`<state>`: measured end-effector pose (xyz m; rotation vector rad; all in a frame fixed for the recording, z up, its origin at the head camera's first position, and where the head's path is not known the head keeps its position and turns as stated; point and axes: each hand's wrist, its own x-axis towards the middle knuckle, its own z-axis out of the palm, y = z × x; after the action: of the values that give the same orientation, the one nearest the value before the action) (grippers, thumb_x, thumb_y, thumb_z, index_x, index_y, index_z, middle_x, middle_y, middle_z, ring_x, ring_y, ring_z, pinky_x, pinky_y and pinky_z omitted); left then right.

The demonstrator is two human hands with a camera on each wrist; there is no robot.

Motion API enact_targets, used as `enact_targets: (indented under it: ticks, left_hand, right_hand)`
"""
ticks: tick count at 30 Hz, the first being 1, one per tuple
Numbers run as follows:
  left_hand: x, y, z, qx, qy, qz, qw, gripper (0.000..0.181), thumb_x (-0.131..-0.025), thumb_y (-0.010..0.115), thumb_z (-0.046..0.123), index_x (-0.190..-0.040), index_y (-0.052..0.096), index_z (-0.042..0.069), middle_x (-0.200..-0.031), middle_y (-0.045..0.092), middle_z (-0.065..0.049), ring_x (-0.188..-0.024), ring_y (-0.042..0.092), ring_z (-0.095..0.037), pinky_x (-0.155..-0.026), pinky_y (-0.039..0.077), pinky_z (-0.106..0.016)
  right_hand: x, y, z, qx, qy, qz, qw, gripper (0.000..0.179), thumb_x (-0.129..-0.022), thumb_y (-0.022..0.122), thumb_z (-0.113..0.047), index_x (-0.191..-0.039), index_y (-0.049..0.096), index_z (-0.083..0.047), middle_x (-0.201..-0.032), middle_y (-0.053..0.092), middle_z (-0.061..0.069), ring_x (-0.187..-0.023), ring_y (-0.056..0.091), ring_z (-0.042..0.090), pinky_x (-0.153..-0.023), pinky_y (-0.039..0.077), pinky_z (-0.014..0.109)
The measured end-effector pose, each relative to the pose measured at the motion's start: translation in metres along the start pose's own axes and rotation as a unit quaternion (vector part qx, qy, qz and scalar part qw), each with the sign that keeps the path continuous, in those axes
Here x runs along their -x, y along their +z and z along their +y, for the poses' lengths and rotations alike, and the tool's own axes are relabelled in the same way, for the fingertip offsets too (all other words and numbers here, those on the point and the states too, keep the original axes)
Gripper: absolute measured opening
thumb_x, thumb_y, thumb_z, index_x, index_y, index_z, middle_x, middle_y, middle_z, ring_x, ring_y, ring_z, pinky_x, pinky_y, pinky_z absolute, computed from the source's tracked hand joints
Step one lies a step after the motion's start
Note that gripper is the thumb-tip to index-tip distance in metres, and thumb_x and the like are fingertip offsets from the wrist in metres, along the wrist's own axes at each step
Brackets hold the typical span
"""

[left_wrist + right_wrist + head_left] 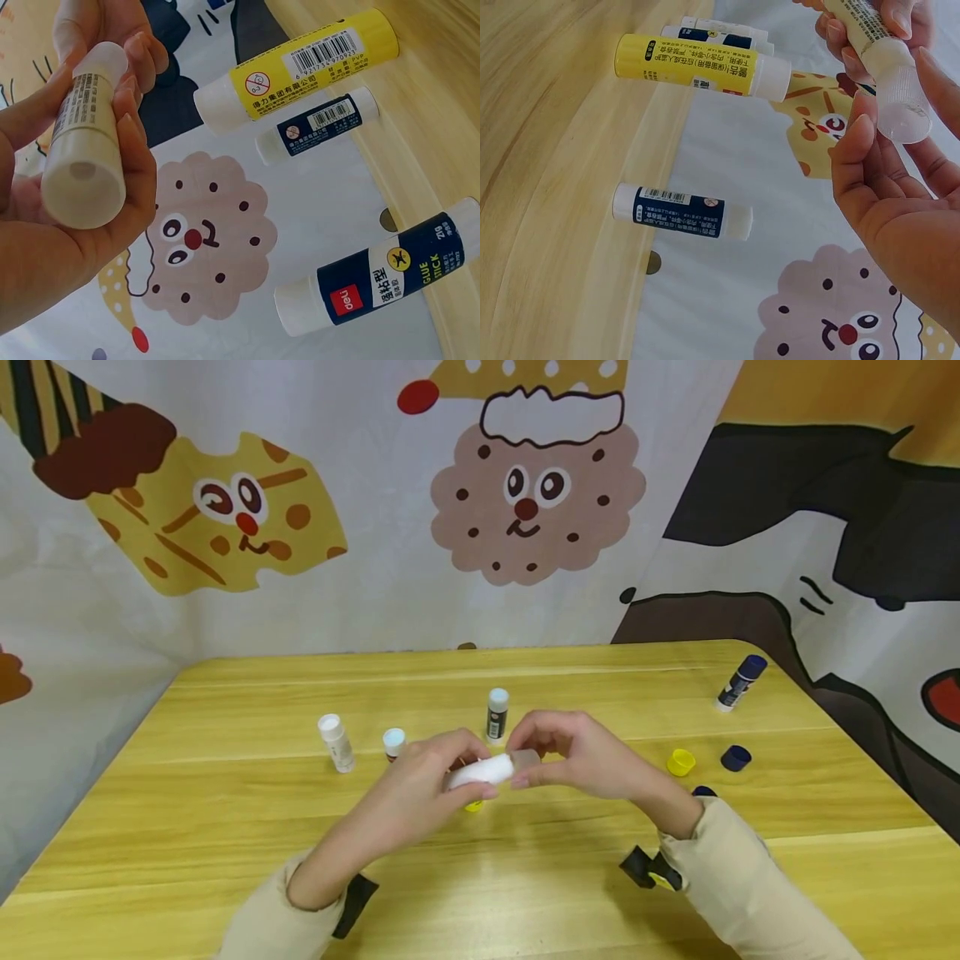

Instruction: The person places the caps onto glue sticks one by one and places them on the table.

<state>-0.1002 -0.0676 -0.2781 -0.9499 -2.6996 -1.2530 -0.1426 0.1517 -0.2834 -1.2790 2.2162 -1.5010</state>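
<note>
Over the middle of the table, my left hand (427, 777) grips a white glue stick (480, 772), held tilted. My right hand (581, 756) pinches the translucent cap (527, 759) at the stick's right end; the cap (901, 105) faces the camera in the right wrist view. Below and behind the hands stands an uncapped yellow glue stick (315, 67), mostly hidden in the head view. A small navy glue stick (497, 718) stands just beyond the hands. Beside the left hand is a larger navy glue stick (390, 270), partly covered by that hand in the head view.
A white glue stick (337, 745) stands at the left of the wooden table (187, 827). At the far right stands a navy-capped glue stick (741, 683). A yellow cap (681, 762) and a navy cap (736, 757) lie nearer; another navy cap (704, 792) is partly hidden by the right wrist.
</note>
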Motion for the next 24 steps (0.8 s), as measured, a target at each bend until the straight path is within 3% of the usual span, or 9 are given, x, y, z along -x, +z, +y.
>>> enact_targets:
  ticks: [10, 24]
  left_hand:
    - [0.0011, 0.0006, 0.0013, -0.026, 0.029, 0.021, 0.9990, 0.020, -0.078, 0.073, 0.015, -0.091, 0.060, 0.006, -0.086, 0.060, 0.000, -0.071, 0.054, -0.009, -0.062, 0.047, -0.021]
    - [-0.0024, 0.0030, 0.0011, -0.072, 0.037, 0.057, 0.9951, 0.024, -0.075, 0.076, 0.015, -0.093, 0.063, 0.005, -0.089, 0.062, -0.003, -0.070, 0.056, -0.010, -0.060, 0.047, -0.020]
  right_hand:
    - [-0.0003, 0.0029, -0.0007, -0.014, -0.010, -0.004, 0.9998, 0.021, -0.078, 0.069, 0.001, -0.097, 0.059, 0.001, -0.093, 0.061, 0.010, -0.075, 0.058, 0.018, -0.067, 0.050, 0.030]
    - [0.0028, 0.0010, 0.0009, -0.020, -0.019, -0.002, 0.9996, 0.022, -0.082, 0.062, 0.008, -0.104, 0.058, 0.004, -0.099, 0.058, 0.014, -0.078, 0.054, 0.019, -0.069, 0.050, 0.031]
